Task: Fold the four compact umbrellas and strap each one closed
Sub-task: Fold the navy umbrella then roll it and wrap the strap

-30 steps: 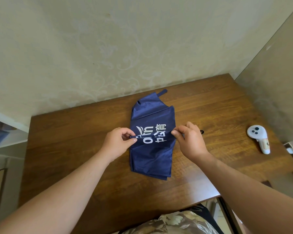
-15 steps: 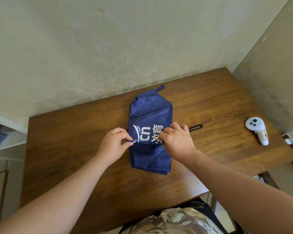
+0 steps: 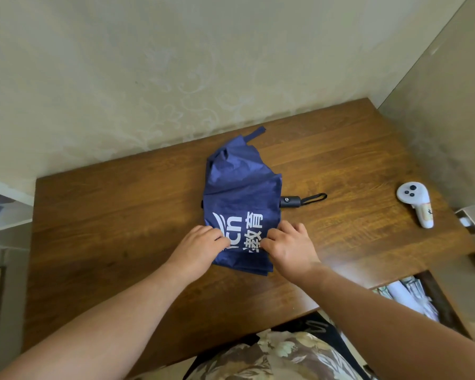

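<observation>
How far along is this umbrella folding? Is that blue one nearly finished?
Not nearly. The blue umbrella is collapsed and lies flat on the table, its black handle poking out at the right. The left hand and right hand are pinching its near edge to fold the cloth. Its strap hangs loose at the far end, so rolling and strapping remain. No other umbrellas are in view.

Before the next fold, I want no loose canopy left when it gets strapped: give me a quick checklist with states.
1. Both hands on fabric: left hand and right hand pinch the navy umbrella canopy. Ok.
2. Canopy folded flat: far end bunched. Not ok.
3. Closing strap free: sticks out at far end, unfastened. Ok.
4. Black handle and wrist loop uncovered. Ok.
5. White controller away from work. Ok.
6. Ribs aligned inside: cannot tell.
</observation>
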`<state>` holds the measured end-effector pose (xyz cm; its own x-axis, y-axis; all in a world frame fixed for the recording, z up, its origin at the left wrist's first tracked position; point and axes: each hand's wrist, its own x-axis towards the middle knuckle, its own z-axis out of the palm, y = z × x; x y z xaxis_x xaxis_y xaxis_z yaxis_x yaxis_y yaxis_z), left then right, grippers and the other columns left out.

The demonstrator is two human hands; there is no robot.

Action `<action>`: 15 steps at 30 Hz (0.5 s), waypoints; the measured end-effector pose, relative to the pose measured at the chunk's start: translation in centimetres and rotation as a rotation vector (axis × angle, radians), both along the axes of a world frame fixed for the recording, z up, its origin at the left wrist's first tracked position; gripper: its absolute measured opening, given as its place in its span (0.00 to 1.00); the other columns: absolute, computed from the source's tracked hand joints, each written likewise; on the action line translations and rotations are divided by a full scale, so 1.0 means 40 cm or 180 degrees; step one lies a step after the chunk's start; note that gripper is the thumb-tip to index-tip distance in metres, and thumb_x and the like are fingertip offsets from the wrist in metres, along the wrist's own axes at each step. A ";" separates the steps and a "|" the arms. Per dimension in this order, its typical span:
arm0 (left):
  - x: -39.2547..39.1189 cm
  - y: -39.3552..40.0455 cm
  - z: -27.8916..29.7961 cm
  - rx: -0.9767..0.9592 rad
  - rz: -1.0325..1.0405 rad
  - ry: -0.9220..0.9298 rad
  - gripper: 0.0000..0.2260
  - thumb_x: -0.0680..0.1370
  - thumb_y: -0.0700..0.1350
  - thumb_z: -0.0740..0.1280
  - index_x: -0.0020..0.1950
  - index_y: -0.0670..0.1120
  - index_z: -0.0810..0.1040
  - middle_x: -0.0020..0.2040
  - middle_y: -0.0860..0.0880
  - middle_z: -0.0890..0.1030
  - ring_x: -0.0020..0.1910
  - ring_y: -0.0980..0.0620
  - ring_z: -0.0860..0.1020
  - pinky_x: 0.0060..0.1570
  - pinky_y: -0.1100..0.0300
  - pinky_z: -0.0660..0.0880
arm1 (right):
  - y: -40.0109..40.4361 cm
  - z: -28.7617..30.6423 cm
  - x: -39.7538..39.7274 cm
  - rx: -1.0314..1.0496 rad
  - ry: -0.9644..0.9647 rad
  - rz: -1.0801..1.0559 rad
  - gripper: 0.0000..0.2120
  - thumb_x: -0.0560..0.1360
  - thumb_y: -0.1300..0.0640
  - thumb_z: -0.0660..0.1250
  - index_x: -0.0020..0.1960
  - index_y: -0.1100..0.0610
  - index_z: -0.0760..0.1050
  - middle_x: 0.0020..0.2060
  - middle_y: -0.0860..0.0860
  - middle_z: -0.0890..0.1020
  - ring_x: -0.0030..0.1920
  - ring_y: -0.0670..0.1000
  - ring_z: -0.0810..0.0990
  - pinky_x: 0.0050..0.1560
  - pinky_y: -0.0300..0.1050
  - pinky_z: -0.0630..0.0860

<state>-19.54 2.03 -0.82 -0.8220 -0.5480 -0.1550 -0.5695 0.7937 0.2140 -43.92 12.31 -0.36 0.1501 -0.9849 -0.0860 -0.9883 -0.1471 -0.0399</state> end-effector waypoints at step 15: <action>-0.007 0.020 -0.056 0.0092 -0.0061 -0.0705 0.30 0.84 0.41 0.62 0.85 0.54 0.59 0.72 0.50 0.72 0.71 0.46 0.71 0.75 0.49 0.66 | -0.029 0.013 0.065 0.1011 -0.0615 -0.0228 0.20 0.78 0.56 0.63 0.70 0.53 0.73 0.64 0.53 0.71 0.62 0.59 0.72 0.57 0.56 0.77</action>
